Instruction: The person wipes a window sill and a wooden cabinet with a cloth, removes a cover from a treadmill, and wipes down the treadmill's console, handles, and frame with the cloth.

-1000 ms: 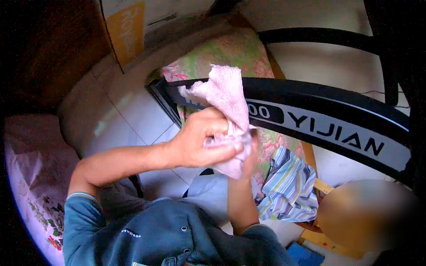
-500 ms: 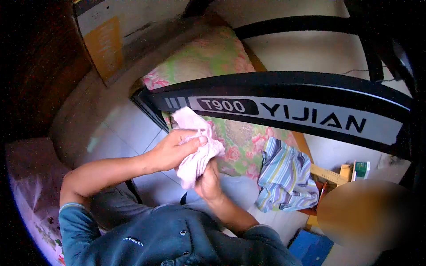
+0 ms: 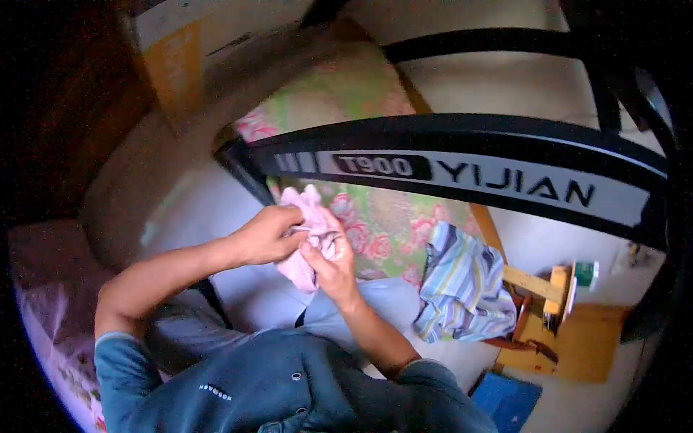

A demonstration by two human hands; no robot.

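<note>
A pink cloth, crumpled and folded, is held in the air between both hands, in front of my chest. My left hand pinches it from the left, fingers bent inward. On the other side my right hand grips the cloth, its thumb across the front and its fingers behind. One end of the cloth sticks up above the hands and another part hangs below them. Some of the fingertips are hidden in the folds.
A black bar marked T900 YIJIAN crosses just beyond the hands. Behind it lies a flowered green-and-pink cover. To the right are a striped cloth, a wooden piece and a blue flat object.
The pink cloth has been bunched smaller and turned. My right hand has risen from beneath it to its right side, while my left hand's fingers have curled inward.
</note>
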